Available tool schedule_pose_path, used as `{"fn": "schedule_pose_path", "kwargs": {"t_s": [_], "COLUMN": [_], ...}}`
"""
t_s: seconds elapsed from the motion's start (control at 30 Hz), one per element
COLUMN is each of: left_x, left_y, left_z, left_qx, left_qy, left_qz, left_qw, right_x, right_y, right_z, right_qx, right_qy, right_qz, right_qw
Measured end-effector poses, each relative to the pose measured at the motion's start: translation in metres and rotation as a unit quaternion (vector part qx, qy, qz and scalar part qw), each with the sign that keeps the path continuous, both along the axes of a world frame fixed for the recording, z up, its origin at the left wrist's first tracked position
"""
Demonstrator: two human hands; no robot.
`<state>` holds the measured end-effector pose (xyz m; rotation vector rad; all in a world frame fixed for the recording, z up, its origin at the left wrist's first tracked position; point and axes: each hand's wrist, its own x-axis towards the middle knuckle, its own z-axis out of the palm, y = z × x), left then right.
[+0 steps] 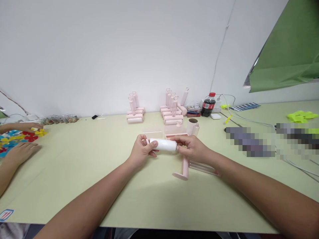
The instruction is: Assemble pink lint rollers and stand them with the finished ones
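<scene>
My left hand (141, 151) and my right hand (190, 147) hold a white lint roller (163, 145) between them, above the pale green table (99, 166). The left fingers grip its left end, the right fingers its right end. The roller's pink handle (183, 167) hangs down from under my right hand and its flat end touches the table. A clear plastic cover (203, 167) lies on the table just beneath my right wrist.
Two groups of pink lint rollers (135, 114) (172, 113) stand by the wall, with a cardboard tube (192, 126) and pink tray (175, 132) nearer. A cola bottle (208, 105) and cables sit right. Another person's hands (21, 151) rest among coloured pieces (15, 137) at left.
</scene>
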<state>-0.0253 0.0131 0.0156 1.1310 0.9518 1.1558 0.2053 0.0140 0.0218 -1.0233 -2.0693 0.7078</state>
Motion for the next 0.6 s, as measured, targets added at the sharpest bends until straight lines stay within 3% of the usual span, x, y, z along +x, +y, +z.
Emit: {"fn": "schedule_pose_path", "kwargs": {"t_s": [0.13, 0.27, 0.5, 0.6], "left_x": [0.003, 0.002, -0.001, -0.001], "left_y": [-0.001, 0.001, 0.005, 0.005], "left_z": [-0.002, -0.006, -0.01, -0.011], "left_qx": [0.001, -0.011, -0.031, -0.033], "left_qy": [-0.012, -0.016, -0.017, -0.02], "left_qz": [0.003, 0.064, 0.078, 0.07], "left_qw": [1.0, 0.998, 0.996, 0.997], "right_x": [-0.004, -0.009, -0.01, -0.009], "right_y": [-0.002, -0.009, -0.012, -0.013], "right_z": [-0.002, 0.003, 0.002, 0.011], "right_qx": [0.078, 0.132, 0.109, 0.116], "right_qy": [0.009, -0.02, -0.032, -0.049], "right_qz": [-0.054, -0.121, -0.147, -0.141], "right_qw": [0.995, 0.984, 0.983, 0.982]}}
